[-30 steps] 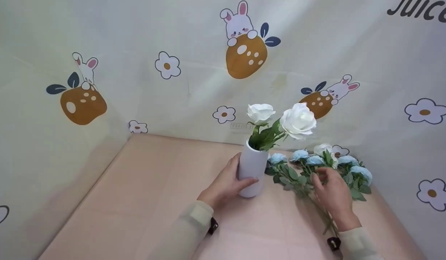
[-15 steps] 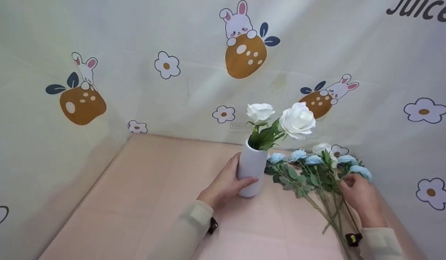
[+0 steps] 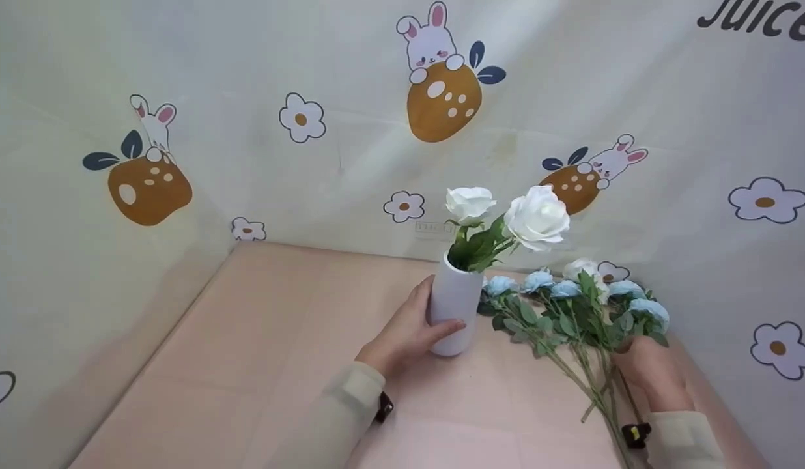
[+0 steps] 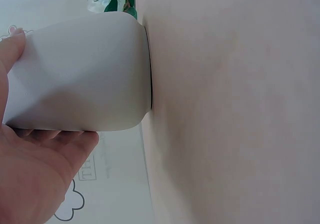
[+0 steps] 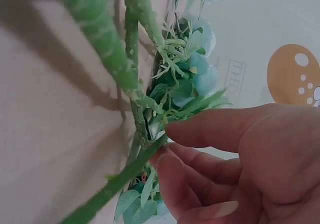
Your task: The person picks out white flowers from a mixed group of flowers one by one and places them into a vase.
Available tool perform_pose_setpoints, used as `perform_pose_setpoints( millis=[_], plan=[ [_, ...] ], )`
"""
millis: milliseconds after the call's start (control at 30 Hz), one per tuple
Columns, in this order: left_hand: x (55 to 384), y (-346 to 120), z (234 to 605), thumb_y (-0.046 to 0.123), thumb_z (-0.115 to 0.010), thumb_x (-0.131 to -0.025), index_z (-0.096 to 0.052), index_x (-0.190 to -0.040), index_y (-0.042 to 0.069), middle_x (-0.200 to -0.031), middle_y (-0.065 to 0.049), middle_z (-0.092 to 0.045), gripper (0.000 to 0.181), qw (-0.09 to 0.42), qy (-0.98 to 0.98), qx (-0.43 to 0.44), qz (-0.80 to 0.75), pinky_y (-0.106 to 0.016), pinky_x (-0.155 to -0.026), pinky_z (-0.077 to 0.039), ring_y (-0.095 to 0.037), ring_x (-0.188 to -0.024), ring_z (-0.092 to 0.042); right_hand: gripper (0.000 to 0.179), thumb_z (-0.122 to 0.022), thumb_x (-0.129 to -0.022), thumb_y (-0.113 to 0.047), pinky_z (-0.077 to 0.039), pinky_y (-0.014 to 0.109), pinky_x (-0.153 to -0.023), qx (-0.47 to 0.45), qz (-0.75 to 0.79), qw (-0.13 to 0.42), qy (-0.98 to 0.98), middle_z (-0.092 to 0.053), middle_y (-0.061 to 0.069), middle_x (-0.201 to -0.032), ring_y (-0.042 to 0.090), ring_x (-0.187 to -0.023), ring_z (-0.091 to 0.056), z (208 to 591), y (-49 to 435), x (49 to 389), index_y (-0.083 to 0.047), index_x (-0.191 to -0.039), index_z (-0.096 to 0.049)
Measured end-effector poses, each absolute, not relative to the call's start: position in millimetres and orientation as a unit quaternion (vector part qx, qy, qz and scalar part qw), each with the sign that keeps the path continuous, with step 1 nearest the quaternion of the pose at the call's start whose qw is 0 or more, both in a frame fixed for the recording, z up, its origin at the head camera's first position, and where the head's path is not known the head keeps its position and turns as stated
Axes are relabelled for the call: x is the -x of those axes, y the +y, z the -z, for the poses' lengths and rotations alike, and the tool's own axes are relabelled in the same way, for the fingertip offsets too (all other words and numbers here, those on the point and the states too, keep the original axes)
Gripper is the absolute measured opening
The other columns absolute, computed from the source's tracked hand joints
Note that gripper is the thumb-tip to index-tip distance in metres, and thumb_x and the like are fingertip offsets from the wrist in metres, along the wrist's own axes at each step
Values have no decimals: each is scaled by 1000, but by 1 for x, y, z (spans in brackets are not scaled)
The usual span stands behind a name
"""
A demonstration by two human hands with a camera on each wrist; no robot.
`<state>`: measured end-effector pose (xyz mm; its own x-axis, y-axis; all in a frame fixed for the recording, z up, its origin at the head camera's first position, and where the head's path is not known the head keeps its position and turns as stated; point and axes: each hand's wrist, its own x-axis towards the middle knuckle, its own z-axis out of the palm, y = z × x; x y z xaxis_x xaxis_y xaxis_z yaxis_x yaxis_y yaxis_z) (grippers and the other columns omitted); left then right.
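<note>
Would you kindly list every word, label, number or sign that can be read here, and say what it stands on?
"JUICE": on the backdrop, cut by the picture's top edge.
Boxed print: on the backdrop; seems to include "T" and "H", the rest unreadable.
Small print beside it: too blurred to read.
White vase: no text visible.

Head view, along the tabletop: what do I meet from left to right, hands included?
Left hand → white vase → pale blue flower beside the vase → white flower lying among the blue ones → right hand.
</note>
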<state>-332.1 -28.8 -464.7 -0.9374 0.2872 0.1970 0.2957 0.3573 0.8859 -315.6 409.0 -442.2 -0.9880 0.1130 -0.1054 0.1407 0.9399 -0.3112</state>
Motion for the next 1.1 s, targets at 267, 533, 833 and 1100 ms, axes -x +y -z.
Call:
perform_pose_setpoints(
  millis=[267, 533, 833, 1100],
  plan=[
    [332, -28, 464, 47, -82, -98, -22, -175, 15, -169, -12, -44, 103, -3, -825, 170, 539, -57, -132, -37, -33, -155, -48, 26, -56, -98, -13, -35, 33, -58, -45, 168, 32, 984, -47, 1, -66, 20, -63, -45, 440, 404, 313, -12, -74, -66],
    [330, -28, 463, 48, -83, -98, -20, -175, 17, -170, -10, -42, 104, -12, -823, 162, 545, -57, -133, -36, -31, -156, -47, 36, -46, -93, -6, -23, 31, -57, -35, 186, 21, 982, -29, -6, -58, 15, -56, -30, 434, 397, 309, -24, -65, -32],
    [330, -28, 463, 48, -83, -97, -21, -175, 17, -170, -10, -43, 104, -8, -821, 166, 546, -57, -132, -38, -31, -155, -47, 24, -60, -105, -18, -51, 44, -64, -43, 189, 20, 981, -66, 22, -87, 31, -76, -62, 425, 387, 310, 3, -98, -67],
    [331, -28, 464, 48, -83, -97, -22, -175, 17, -169, -10, -43, 103, -6, -821, 169, 545, -56, -132, -38, -31, -155, -48, 34, -63, -108, -22, -58, 56, -77, -43, 202, -1, 979, -72, 32, -120, 43, -99, -71, 418, 379, 309, 6, -129, -66]
  ],
)
